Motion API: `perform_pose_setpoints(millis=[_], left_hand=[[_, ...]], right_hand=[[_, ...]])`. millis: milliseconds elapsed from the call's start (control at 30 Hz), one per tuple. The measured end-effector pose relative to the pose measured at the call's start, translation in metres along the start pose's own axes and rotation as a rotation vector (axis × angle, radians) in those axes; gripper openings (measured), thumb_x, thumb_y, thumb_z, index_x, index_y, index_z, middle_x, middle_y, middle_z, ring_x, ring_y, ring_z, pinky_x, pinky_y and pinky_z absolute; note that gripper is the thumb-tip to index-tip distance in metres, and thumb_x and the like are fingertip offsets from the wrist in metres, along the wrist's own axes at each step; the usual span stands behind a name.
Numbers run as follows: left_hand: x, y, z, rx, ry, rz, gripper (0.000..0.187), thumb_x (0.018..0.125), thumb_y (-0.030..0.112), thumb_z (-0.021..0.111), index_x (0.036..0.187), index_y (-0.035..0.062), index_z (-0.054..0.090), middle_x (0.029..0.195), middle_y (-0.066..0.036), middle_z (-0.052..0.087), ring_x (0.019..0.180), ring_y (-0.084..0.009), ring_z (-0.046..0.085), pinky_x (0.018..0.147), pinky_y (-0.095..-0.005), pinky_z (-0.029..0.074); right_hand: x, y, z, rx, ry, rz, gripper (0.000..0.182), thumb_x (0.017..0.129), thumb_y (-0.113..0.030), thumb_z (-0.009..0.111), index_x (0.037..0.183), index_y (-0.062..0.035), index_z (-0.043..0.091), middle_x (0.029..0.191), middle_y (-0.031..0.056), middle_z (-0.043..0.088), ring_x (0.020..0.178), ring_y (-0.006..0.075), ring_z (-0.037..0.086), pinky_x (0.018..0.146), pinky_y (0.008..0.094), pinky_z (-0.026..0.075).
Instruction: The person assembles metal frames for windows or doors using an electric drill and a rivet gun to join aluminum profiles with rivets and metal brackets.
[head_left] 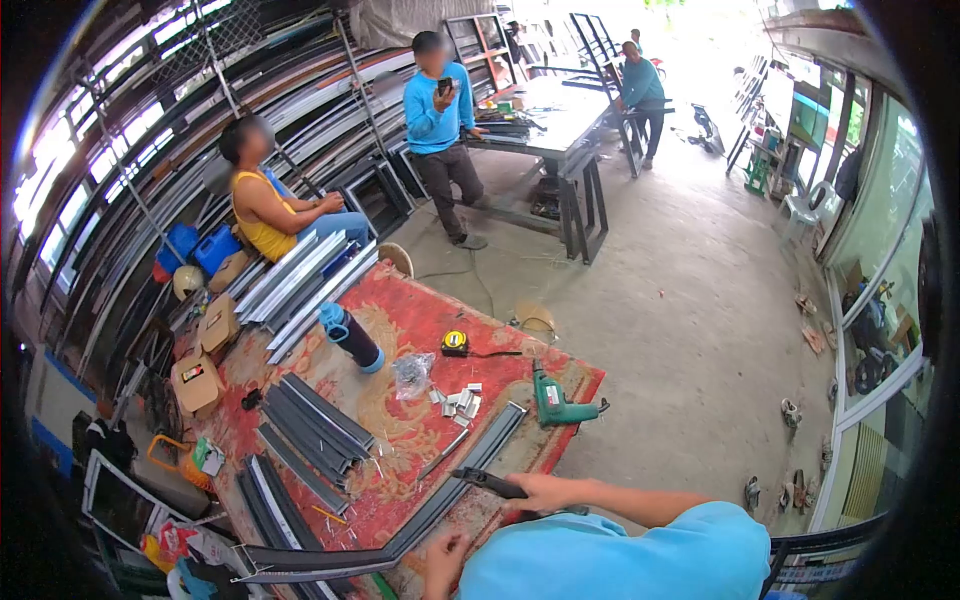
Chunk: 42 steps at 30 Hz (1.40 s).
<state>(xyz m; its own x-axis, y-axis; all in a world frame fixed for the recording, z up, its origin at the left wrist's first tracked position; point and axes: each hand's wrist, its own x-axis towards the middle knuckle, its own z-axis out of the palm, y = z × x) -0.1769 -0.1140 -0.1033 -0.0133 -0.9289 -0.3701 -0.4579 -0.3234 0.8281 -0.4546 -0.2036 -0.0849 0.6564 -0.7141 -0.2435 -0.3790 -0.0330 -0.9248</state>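
My right hand (pixel 540 493) is closed around a black hand tool (pixel 488 482), whose exact kind I cannot make out. The tool's front end is over a long dark metal profile (pixel 455 498) on the table. That profile joins another dark piece (pixel 330 562) at an angle near the table's front. My left hand (pixel 443 560) is low beside this corner, close to the profile; its fingers are mostly hidden. Short silver metal pieces (pixel 462 403) and a clear plastic bag (pixel 412 375) lie beyond the profile. A green power drill (pixel 560 400) rests at the right edge.
The red patterned table covering (pixel 400 290) also bears a tape measure (pixel 455 344), a blue bottle (pixel 352 338) and stacked dark profiles (pixel 315 425). A seated person (pixel 275 200), a standing person with a phone (pixel 437 110) and another person (pixel 640 90) are farther off.
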Motion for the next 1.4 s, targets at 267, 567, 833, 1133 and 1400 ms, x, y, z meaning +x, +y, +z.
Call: perform_pose_setpoints(millis=[267, 567, 833, 1133, 1400], left_hand=[[-0.076, -0.135, -0.025, 0.023, -0.245, -0.189, 0.040, 0.090, 0.017, 0.064, 0.126, 0.0011, 0.058, 0.117, -0.019, 0.063, 0.110, -0.0276, 0.056, 0.096, -0.0387, 0.044], [-0.112, -0.147, -0.071, -0.107, 0.447, -0.410, 0.069, 0.075, 0.025, 0.077, 0.129, -0.0048, 0.046, 0.122, -0.023, 0.059, 0.109, -0.0340, 0.060, 0.091, -0.0429, 0.049], [-0.062, -0.156, -0.092, -0.121, 0.583, -0.384, 0.085, 0.073, 0.024, 0.081, 0.143, 0.0023, 0.037, 0.138, -0.020, 0.049, 0.128, -0.0324, 0.047, 0.106, -0.0397, 0.037], [-0.024, -0.166, -0.108, 0.102, 0.406, -0.106, 0.063, 0.075, 0.022, 0.080, 0.130, 0.0044, 0.053, 0.130, -0.017, 0.056, 0.124, -0.0292, 0.050, 0.102, -0.0394, 0.041], [0.005, -0.176, -0.138, 0.354, 0.230, 0.148, 0.061, 0.071, 0.023, 0.081, 0.124, 0.0071, 0.056, 0.121, -0.014, 0.061, 0.114, -0.0334, 0.057, 0.098, -0.0419, 0.044]], right_hand=[[-0.014, 0.020, -0.001, -0.174, -0.150, 0.212, 0.056, 0.094, -0.048, 0.056, 0.124, -0.0013, 0.049, 0.102, 0.0225, 0.063, 0.095, 0.0355, 0.062, 0.082, 0.0445, 0.048], [0.026, -0.015, 0.027, -0.244, -0.143, 0.186, 0.055, 0.091, -0.051, 0.058, 0.115, -0.0014, 0.057, 0.101, 0.0256, 0.064, 0.097, 0.0388, 0.063, 0.084, 0.0460, 0.049], [0.083, -0.043, 0.061, -0.108, -0.272, 0.161, 0.051, 0.090, -0.041, 0.064, 0.111, 0.0056, 0.058, 0.081, 0.0242, 0.062, 0.078, 0.0328, 0.063, 0.073, 0.0431, 0.048], [0.105, -0.031, 0.092, 0.074, -0.312, 0.270, 0.050, 0.095, -0.040, 0.058, 0.121, 0.0029, 0.050, 0.084, 0.0195, 0.061, 0.081, 0.0247, 0.060, 0.074, 0.0382, 0.047], [0.132, -0.020, 0.119, 0.234, -0.471, 0.333, 0.049, 0.097, -0.042, 0.055, 0.118, 0.0019, 0.051, 0.090, 0.0170, 0.062, 0.087, 0.0228, 0.058, 0.082, 0.0395, 0.046]])
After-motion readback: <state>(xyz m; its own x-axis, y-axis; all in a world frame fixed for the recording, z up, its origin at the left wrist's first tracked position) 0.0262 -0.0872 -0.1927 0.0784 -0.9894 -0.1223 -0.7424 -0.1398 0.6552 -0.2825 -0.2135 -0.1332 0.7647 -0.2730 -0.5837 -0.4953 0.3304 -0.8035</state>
